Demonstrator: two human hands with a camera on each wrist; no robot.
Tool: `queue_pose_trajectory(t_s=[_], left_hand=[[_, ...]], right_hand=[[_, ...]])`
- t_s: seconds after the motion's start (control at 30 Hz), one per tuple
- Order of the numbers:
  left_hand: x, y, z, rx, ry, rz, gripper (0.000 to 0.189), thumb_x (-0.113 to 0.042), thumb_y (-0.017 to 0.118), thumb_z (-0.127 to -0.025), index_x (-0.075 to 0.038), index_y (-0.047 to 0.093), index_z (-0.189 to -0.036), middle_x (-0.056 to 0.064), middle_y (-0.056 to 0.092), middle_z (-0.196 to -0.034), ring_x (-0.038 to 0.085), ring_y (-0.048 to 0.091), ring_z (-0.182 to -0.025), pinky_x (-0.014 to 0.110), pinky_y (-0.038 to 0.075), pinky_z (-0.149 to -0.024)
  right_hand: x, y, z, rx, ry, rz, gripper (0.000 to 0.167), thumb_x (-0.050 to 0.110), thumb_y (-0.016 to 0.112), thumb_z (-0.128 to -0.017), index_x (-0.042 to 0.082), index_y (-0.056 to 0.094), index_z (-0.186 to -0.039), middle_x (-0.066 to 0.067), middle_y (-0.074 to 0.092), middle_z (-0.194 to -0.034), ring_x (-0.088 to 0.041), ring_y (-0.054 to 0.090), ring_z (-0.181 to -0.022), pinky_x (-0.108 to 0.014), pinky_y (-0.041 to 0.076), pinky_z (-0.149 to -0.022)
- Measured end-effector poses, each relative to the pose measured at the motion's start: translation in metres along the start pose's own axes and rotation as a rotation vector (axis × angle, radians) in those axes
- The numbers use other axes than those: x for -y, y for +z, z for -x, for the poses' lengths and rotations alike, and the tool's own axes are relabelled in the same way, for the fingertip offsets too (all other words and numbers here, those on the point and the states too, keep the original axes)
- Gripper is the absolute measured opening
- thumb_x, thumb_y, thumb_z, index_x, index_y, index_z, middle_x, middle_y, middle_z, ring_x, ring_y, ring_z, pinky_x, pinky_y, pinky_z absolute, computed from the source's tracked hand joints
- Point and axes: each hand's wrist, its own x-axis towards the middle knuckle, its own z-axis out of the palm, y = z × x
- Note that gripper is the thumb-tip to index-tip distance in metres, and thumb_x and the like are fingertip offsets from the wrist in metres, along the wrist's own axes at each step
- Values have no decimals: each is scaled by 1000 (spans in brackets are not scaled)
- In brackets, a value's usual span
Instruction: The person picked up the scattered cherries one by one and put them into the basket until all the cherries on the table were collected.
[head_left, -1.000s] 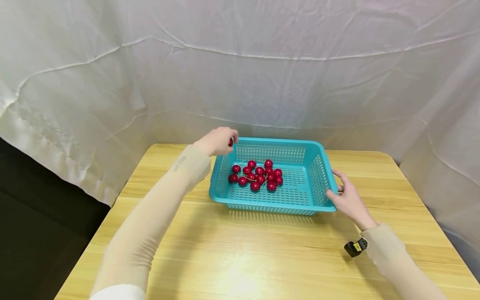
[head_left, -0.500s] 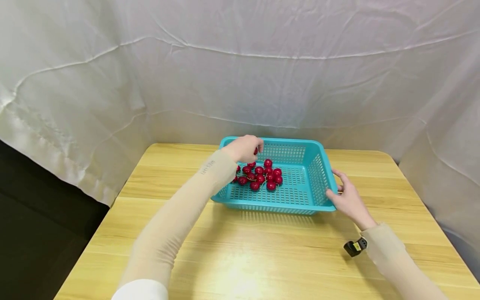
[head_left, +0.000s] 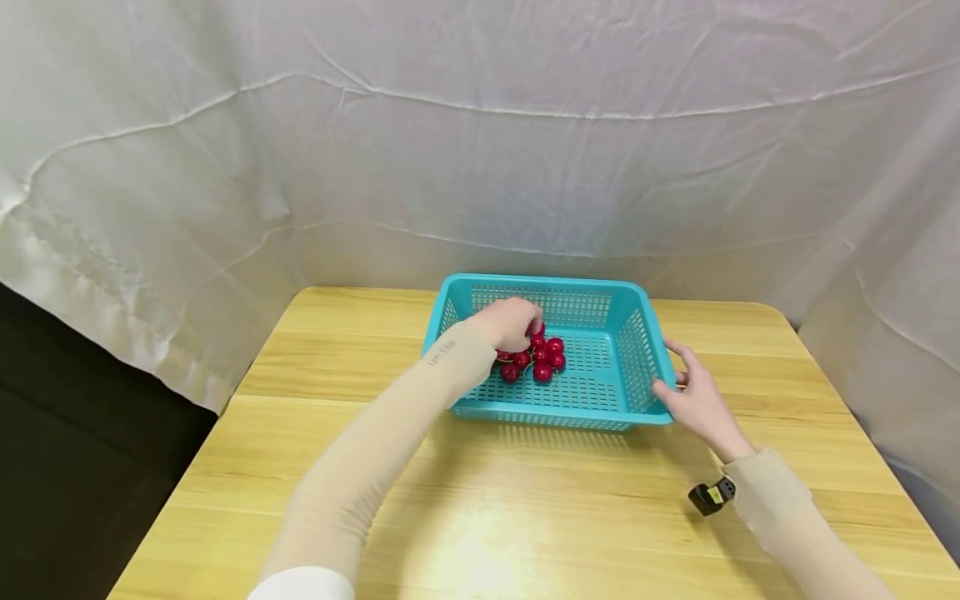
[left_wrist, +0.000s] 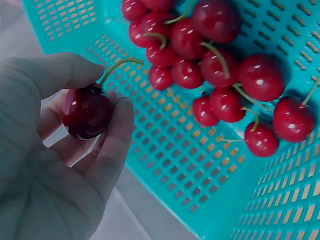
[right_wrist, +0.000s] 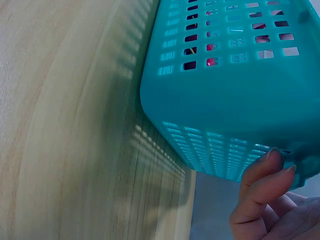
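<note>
A blue-green plastic basket (head_left: 588,283) stands at the back middle of the table, with several red cherries (head_left: 542,372) grouped in its left half. My left hand (head_left: 510,323) is inside the basket, over the cherries, and covers some of them in the head view. Thumb and fingers pinch a dark red cherry (left_wrist: 86,111) by its sides, its green stem sticking up between them, as the left wrist view shows. At the basket's right end, my right hand (head_left: 699,398) grips the rim, fingertips (right_wrist: 270,162) on the outer wall.
The wooden table (head_left: 555,500) extends in front of the basket and to both sides. A pale cloth curtain (head_left: 480,167) hangs right behind it. A black wrist strap piece (head_left: 711,495) sticks out from the right sleeve.
From the basket's back left corner, my left hand has moved right and down over the cherries, carrying the pinched cherry. The right hand keeps its place on the rim.
</note>
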Motion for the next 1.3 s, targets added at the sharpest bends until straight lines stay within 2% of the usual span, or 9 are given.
queue_pose_trajectory(t_s=[0.23,0.47,0.77,1.0,1.17,1.3], left_hand=[[-7,17,-6,62,-20,-49,19,-4,59,-93,-13,64,-109,-1,60,-101,16,51,-91,27,46,-78],[-15,21,-5,67,-25,-74,20,-4,60,-95,-12,67,-112,-1,62,-102,16,52,-91,26,46,-79],[-20,24,-6,85,11,-102,11,-5,59,-95,-15,62,-92,-1,61,-94,16,51,-85,25,43,-75],[-20,27,-8,111,-13,-109,10,-8,62,-96,-14,67,-101,0,64,-100,17,53,-90,26,47,-80],[-20,28,-9,129,-18,-107,14,-6,61,-95,-14,68,-105,1,65,-103,16,53,-91,27,48,-81],[-20,28,-9,140,-29,-100,20,-6,60,-96,-13,67,-114,3,66,-112,17,55,-98,28,51,-88]], right_hand=[[-2,0,0,1,4,9,73,5,53,-98,-2,13,-159,-46,56,-124,-44,71,-98,-34,62,-65],[-3,-1,0,-2,0,14,73,4,53,-97,-2,14,-159,-46,57,-124,-45,71,-98,-33,62,-64],[-3,0,1,-4,-10,-2,74,4,52,-97,0,14,-160,-46,57,-123,-46,71,-98,-34,63,-65],[-5,0,1,-3,-11,-2,74,5,51,-97,2,14,-160,-46,57,-124,-47,70,-99,-35,63,-66],[-6,0,1,1,-9,-6,74,5,51,-97,3,14,-161,-45,57,-125,-46,70,-100,-34,63,-66],[-6,-1,0,-1,-4,-3,74,6,52,-97,4,14,-161,-45,57,-126,-45,70,-100,-34,63,-66]])
